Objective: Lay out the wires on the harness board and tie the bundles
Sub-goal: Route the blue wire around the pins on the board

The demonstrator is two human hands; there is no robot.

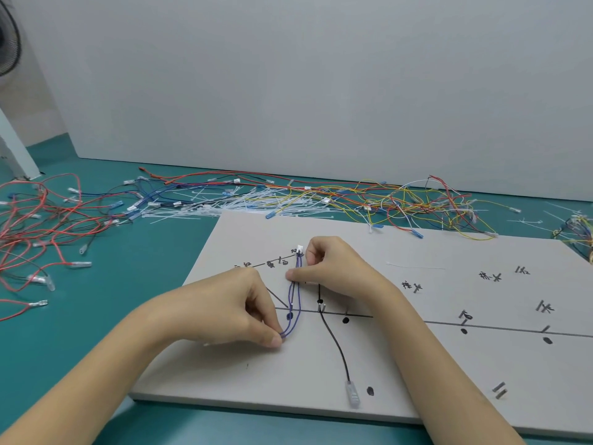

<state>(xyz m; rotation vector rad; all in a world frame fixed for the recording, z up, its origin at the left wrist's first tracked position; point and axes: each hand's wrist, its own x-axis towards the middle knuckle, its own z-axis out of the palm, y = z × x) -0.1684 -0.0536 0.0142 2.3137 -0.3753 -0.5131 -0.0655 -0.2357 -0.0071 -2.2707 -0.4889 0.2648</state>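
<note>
The purple wires (295,300), a pair running side by side, lie on the harness board (417,364) a little toward 9 o'clock of its middle, stretched from a small white plug (300,249) at 12 o'clock down to a bend at 6 o'clock. The left hand (231,306) pinches that bend between thumb and fingertip; its palm hides part of the drawn lines beneath. The right hand (333,268) has its fingers curled and presses the upper run of the pair with one fingertip, just below the plug; whether it truly grips the wires is hidden by the knuckles.

Toward 3 o'clock of the pair, a black wire (337,348) curves from a short peg (323,307) on the board's drawn line toward 5 o'clock and ends in a clear sleeve (352,394) beside a black dot.

The board carries handwritten characters in black marker; those at 11 o'clock are partly covered by the left hand, and those at 2 and 3 o'clock are too small and slanted to read. Its 3 o'clock edge is cut off by the frame.

Beyond the board at 12 o'clock, a tangle of loose wires (385,200), red, yellow, blue and white, spreads over the green bench (106,316) with a heap of white cable ties (224,203). More red wires (38,226) lie at 9 o'clock. A fan (8,40) is cut off at 10 o'clock.
</note>
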